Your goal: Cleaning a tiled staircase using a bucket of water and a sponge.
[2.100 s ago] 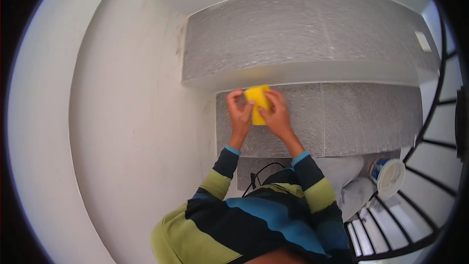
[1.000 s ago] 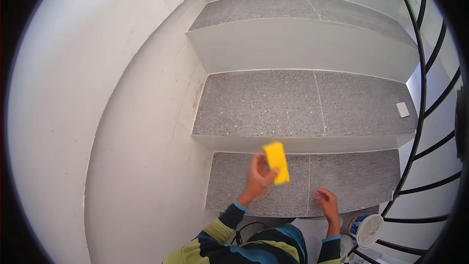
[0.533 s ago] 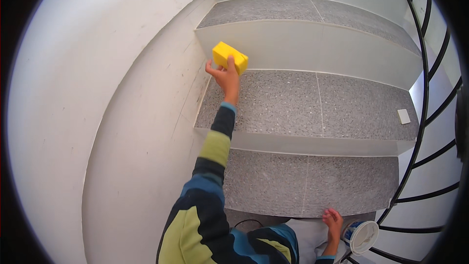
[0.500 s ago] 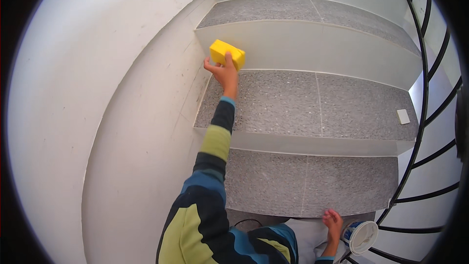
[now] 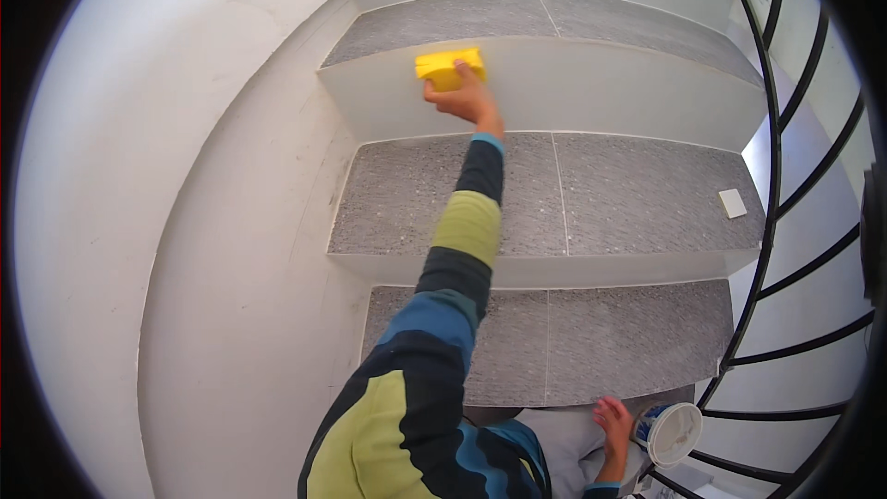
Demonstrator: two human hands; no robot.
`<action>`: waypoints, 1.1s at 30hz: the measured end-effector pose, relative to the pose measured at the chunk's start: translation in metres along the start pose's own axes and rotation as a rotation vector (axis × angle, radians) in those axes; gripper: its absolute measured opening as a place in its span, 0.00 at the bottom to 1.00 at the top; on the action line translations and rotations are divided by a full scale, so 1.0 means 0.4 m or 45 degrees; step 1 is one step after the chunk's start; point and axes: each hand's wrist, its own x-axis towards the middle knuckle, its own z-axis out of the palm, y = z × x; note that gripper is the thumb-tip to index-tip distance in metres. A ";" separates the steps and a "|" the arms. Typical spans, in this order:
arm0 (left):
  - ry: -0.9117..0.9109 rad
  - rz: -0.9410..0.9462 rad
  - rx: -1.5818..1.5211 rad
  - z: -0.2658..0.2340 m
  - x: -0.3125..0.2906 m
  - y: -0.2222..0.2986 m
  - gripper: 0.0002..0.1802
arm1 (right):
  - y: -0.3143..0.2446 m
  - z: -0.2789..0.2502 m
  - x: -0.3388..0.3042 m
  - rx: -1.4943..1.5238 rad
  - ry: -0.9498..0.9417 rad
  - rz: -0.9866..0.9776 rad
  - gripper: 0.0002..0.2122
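My left hand (image 5: 465, 100) grips a yellow sponge (image 5: 450, 68) with its fingers and thumb. The sponge is at the pale upper riser (image 5: 610, 83), just under the edge of the step above; whether it presses on the surface cannot be told. Low in the view, my right hand (image 5: 613, 420) holds nothing, its fingers loosely bent and apart by my grey trouser leg. Beside it stands a small white and blue bucket (image 5: 673, 434), its round top facing up.
Grey speckled stair treads (image 5: 647, 185) rise ahead between a curved white wall (image 5: 231, 314) on the left and a black metal railing (image 5: 774, 148) on the right. A small white rectangular piece (image 5: 732, 203) lies near the right end of the middle tread.
My left hand has moved right and up along the riser with the sponge, away from the wall corner. The view has shifted slightly. My right hand stays near the bucket.
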 end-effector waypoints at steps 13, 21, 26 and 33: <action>-0.752 -0.059 0.070 0.171 -0.427 -0.015 0.31 | 0.003 -0.023 0.008 0.074 0.082 -0.079 0.14; -2.887 -0.257 0.129 -0.170 -0.607 0.129 0.37 | -0.441 0.072 0.015 0.426 0.097 -0.785 0.32; -2.764 -0.549 0.160 -0.269 -0.506 0.136 0.34 | -0.619 0.225 0.128 0.158 -0.337 -1.066 0.39; -1.966 0.786 0.877 -0.275 -0.046 -0.023 0.32 | -0.812 0.267 0.316 -0.014 -0.241 -1.096 0.32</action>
